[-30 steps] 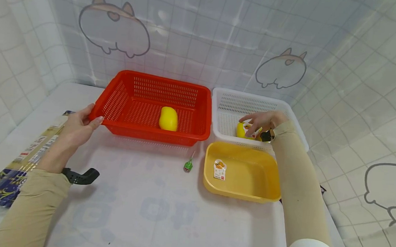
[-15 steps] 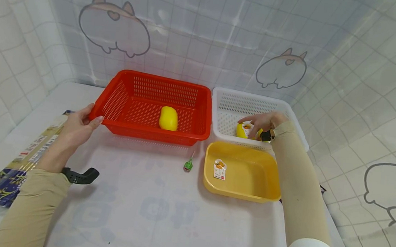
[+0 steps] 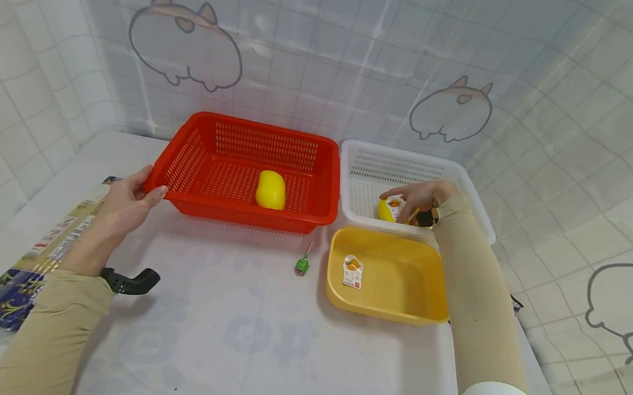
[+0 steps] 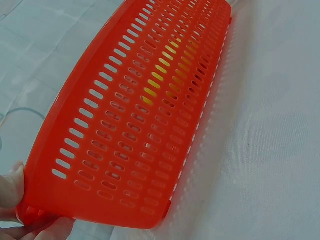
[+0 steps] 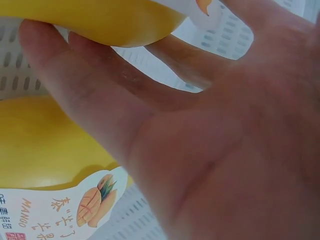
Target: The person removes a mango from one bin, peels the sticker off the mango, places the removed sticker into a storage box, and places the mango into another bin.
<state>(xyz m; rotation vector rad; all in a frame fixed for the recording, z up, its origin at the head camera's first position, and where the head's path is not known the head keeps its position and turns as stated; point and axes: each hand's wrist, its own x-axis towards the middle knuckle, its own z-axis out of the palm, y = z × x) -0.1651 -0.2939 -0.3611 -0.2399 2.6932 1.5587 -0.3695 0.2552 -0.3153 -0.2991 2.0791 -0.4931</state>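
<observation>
In the head view my left hand (image 3: 128, 204) grips the near left corner of a red perforated basket (image 3: 237, 215), thumb outside the rim. One glossy yellow mango-shaped piece (image 3: 270, 189) lies inside that basket. My right hand (image 3: 419, 196) reaches into a white perforated basket (image 3: 367, 155) and spans a labelled yellow mango-shaped piece (image 3: 385, 211), index finger on its far side and thumb on the near side. Up close in the right wrist view, fingertips meet the edge of the upper yellow piece (image 5: 95, 22). Below it lies another yellow piece (image 5: 40, 142) with a "MANGO" label.
A yellow basin (image 3: 391, 312) with a mango-picture label (image 3: 352, 271) inside stands in front of the white basket. A green-wrapped lollipop (image 3: 302, 264) lies left of it. Beneath the left forearm is a long gold and blue package (image 3: 13, 291). A tiled wall sheet (image 3: 305, 54) backs the table.
My right thumb and fingers have shifted slightly about the yellow piece in the white basket. The left hand stays on the red basket's corner.
</observation>
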